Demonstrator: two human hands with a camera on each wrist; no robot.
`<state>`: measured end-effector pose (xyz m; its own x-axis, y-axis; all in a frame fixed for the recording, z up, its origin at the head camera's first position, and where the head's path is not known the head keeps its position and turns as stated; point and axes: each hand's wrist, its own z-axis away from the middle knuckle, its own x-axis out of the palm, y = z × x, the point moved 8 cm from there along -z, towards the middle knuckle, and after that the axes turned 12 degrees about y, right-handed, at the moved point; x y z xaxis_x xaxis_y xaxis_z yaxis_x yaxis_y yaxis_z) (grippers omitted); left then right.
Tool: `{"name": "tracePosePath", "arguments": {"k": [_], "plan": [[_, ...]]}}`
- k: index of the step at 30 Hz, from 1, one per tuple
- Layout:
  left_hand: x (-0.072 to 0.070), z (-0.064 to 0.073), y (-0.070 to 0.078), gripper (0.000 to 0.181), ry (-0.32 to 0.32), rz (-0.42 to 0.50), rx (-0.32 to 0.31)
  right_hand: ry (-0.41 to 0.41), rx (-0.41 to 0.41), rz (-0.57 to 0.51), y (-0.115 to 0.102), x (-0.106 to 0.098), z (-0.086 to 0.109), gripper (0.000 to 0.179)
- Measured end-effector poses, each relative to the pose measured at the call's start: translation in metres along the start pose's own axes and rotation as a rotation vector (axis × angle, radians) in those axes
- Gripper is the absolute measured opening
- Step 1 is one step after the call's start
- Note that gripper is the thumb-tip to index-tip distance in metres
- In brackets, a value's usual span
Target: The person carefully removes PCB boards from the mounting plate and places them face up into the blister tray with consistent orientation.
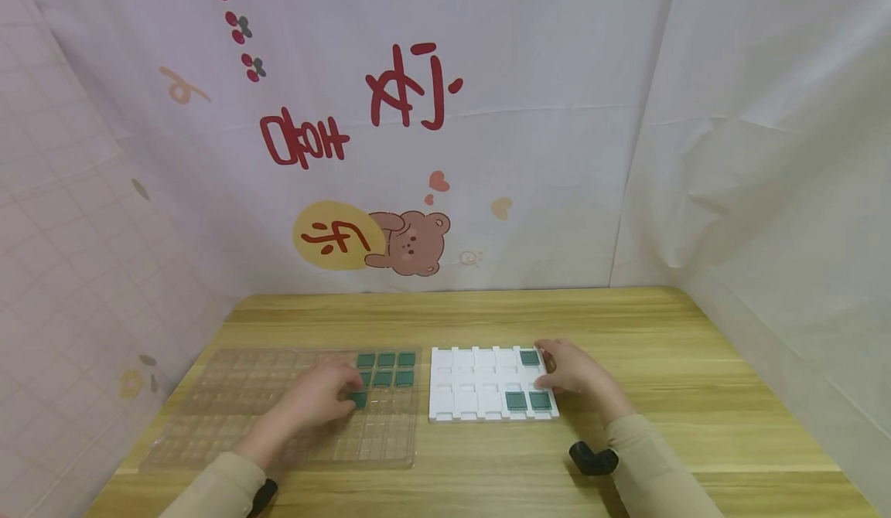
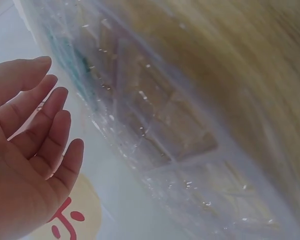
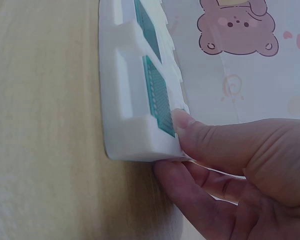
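A white compartment tray (image 1: 445, 404) lies on the table and holds three green square chips, one at its top right and two along the near side (image 1: 516, 401). My right hand (image 1: 572, 369) grips its right edge; in the right wrist view the thumb (image 3: 210, 142) is on top beside a chip (image 3: 160, 100) and the fingers are against the outer side. To the left lies a clear plastic tray (image 1: 379, 447) with several green chips (image 1: 406, 359) near its far right corner. Over it hovers my left hand (image 1: 316, 396), loosely curved, nothing between its fingers, near the lowest chip (image 1: 358, 400).
Wooden table (image 1: 501, 464) runs under both trays, with bare wood right of the white tray. A printed white cloth (image 1: 543, 155) hangs behind, with more cloth at both sides. Each wrist wears a black device, such as the right one (image 1: 594, 458).
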<state>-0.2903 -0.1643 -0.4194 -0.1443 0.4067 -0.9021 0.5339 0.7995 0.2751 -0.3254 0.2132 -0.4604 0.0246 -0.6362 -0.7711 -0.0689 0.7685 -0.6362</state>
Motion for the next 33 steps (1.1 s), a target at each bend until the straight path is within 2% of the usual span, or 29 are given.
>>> {"name": "tracePosePath", "arguments": {"k": [11,20,28,33], "plan": [[-0.018,0.006,0.005,0.025,0.078,0.012,-0.024,0.004,0.011,-0.002,-0.001,0.001,0.004,0.074],[-0.029,0.010,0.019,0.030,0.193,-0.023,0.038,0.013,0.011,0.009,-0.003,0.002,0.007,0.073],[-0.039,0.013,0.035,0.033,0.339,-0.031,0.109,0.013,0.010,-0.005,-0.003,0.003,0.009,0.074],[-0.041,0.015,0.047,0.038,0.366,-0.060,0.139,0.011,0.010,0.000,-0.003,0.005,0.009,0.072]]}}
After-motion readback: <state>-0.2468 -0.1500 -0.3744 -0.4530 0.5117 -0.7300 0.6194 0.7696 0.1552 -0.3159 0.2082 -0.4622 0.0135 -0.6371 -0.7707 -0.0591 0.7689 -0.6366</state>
